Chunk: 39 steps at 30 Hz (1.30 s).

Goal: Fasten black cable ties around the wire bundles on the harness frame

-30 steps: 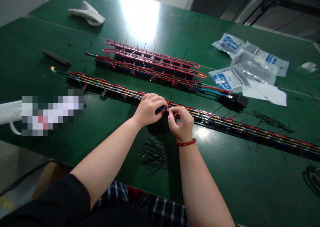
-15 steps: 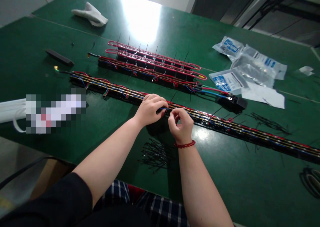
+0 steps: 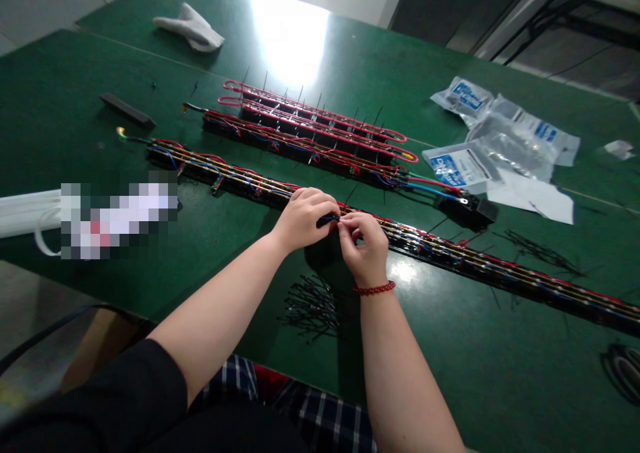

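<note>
A long black bar point(image 3: 450, 256) carrying red, blue and yellow wires runs diagonally across the green table point(image 3: 65, 106), passing just beyond my hands. My left hand point(image 3: 305, 218) and my right hand point(image 3: 364, 248) meet on it, with their fingertips pinching a thin blue wire point(image 3: 329, 219). A red bead bracelet circles my right wrist. A loose pile of black cable ties point(image 3: 313, 306) lies just below my hands. The fingers hide part of the bar and the wire's end.
Behind stand more wired bars point(image 3: 305, 136) bristling with upright tie ends, and a black connector block point(image 3: 467, 210). Plastic bags point(image 3: 510, 136) lie at the right, a white glove point(image 3: 189, 28) at the far side, and a short black bar point(image 3: 127, 110) at the left.
The whole scene has slid slightly rightward in the view as my head turned. My hands stay together on the blue wire, with the fingers a little closer.
</note>
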### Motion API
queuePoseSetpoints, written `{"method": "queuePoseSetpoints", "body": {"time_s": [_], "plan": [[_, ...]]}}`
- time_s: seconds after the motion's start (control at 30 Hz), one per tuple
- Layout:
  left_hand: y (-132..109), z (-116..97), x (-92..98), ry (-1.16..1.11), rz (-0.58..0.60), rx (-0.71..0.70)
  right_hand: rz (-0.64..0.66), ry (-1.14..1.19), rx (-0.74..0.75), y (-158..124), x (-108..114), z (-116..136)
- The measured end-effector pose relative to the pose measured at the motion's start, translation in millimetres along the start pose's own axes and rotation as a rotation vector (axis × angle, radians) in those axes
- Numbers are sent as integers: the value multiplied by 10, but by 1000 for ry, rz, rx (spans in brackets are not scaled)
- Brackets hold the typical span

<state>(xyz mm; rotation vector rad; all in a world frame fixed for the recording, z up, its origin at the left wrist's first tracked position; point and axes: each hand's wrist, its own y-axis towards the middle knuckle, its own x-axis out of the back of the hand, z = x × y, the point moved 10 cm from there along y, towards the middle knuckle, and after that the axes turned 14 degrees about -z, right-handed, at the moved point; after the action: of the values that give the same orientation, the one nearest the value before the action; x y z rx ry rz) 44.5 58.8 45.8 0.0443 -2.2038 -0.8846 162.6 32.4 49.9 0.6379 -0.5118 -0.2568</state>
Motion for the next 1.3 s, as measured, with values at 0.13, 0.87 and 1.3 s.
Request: {"method": "queuePoseSetpoints", "body": {"time_s": [0.13,0.87,1.3], "plan": [[0,8,-2,7,-13,-10,13,20,-36,-8,-3,-31],[-8,36,-25,25,9,-8,248,108,-183,-66,-184,-79],[-4,67,-38,2,13,16,95,-50,-87,-29,-82,-63]]}}
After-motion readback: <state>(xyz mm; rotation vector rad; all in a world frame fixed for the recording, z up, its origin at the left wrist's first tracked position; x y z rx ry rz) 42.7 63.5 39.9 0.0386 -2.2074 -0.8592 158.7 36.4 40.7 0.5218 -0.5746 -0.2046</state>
